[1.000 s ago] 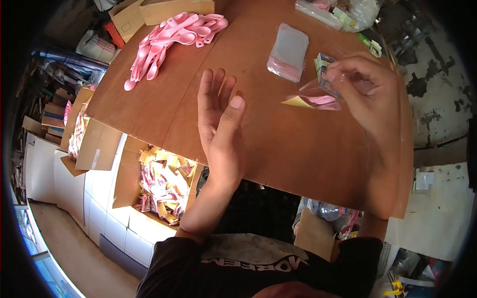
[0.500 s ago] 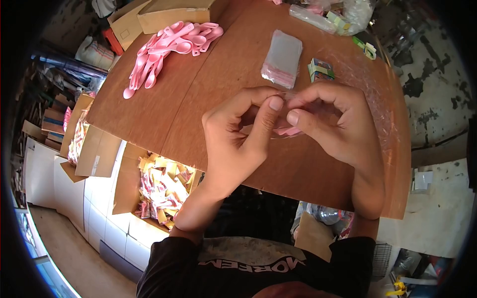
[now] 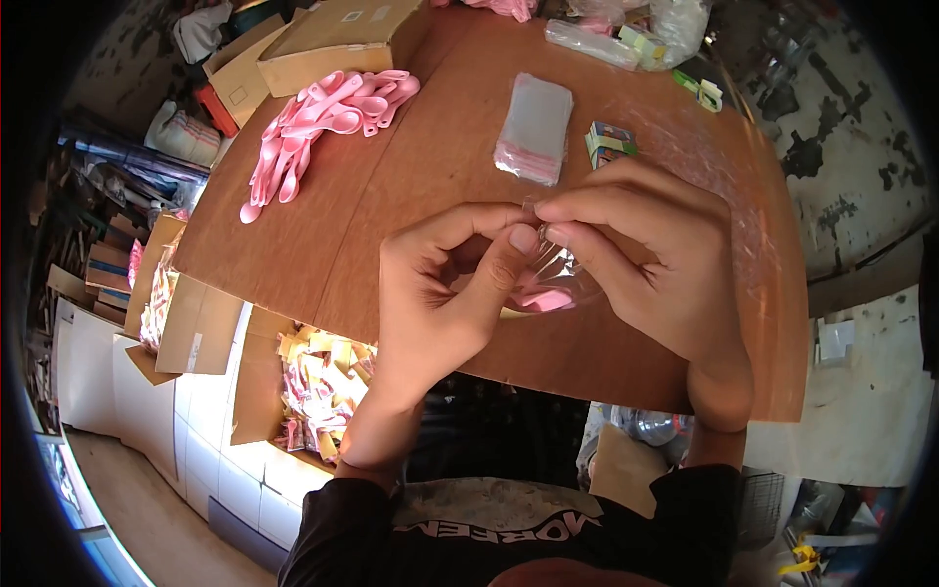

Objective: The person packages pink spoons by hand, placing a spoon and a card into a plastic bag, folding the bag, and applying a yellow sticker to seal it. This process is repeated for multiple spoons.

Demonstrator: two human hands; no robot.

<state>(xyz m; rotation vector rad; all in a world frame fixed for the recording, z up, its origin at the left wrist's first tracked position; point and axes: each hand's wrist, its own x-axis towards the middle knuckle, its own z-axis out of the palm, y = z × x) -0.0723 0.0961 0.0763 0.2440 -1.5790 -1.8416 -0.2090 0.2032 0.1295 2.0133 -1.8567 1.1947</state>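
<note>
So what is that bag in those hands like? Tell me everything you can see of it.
The bag looks like thin, clear plastic, creased and shiny where it catches the light. Something pink shows at its near end, with a yellowish edge beside it. The left hand and right hand pinch its far end, fingertips close together, over the brown table. The fingers hide part of it, so I can't tell whether it's sealed.

thin clear plastic bag (image 3: 560,264) seen as glossy and creased, pink rounded plastic spoons (image 3: 318,119) moulded smooth, brown wooden tabletop (image 3: 430,166) faintly sheened, tan rectangular cardboard box (image 3: 333,37) seen as matt
</note>
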